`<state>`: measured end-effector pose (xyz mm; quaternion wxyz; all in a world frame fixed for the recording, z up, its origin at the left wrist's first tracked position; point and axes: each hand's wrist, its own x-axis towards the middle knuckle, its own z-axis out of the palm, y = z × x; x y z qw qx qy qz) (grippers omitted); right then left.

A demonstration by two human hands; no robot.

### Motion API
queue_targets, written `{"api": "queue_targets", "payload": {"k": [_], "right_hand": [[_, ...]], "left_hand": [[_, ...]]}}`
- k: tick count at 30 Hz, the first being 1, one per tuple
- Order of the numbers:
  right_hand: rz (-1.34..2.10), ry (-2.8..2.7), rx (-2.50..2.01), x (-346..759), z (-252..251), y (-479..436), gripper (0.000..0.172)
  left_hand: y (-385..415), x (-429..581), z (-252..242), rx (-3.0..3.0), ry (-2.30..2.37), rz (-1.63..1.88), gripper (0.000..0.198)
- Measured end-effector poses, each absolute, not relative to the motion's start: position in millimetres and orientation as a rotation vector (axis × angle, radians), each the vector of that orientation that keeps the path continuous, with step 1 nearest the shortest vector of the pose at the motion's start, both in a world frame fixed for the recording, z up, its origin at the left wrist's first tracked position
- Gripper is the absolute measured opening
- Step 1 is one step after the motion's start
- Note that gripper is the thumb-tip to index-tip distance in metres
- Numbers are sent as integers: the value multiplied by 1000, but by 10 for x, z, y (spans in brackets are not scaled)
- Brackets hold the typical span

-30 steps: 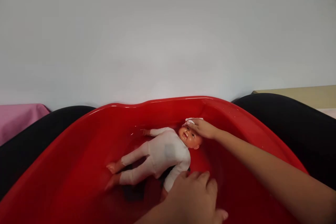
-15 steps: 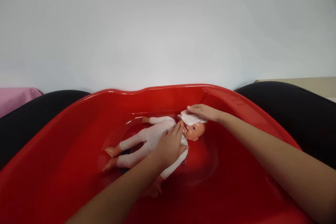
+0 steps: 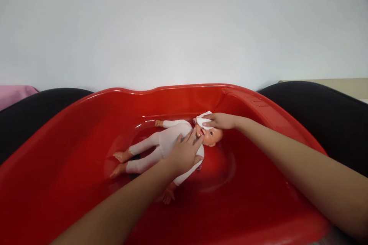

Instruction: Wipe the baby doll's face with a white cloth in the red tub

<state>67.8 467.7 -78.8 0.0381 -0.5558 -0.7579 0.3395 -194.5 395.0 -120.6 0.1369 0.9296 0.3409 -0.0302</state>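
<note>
A baby doll (image 3: pixel 155 149) in a white suit lies on its back in a red plastic tub (image 3: pixel 86 130), head to the right. My left hand (image 3: pixel 185 153) lies on the doll's chest, fingers stretched toward its chin. My right hand (image 3: pixel 220 121) presses a small white cloth (image 3: pixel 202 120) against the doll's face, fingers closed on the cloth. The doll's near arm shows below my left forearm.
Black rounded shapes (image 3: pixel 313 103) flank the tub on both sides. A pink cloth (image 3: pixel 14 93) shows at the far left, a beige surface (image 3: pixel 339 86) at the far right. A plain white wall fills the background.
My left hand rose from the tub's near side and settled on the doll's chest. My right hand shifted the white cloth from the doll's forehead down over its face.
</note>
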Motion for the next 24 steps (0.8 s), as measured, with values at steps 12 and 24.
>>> {"api": "queue_targets", "payload": {"k": [12,24], "right_hand": [[874,-2410,-1878,435,-754,4626,57],[627,-2362,-2330,564,-526,4746,52]], "left_hand": [[3957,-1933,-1138,2658,936,-121,84],[3985,-1925,-1068,2640,931,-141,81]]}}
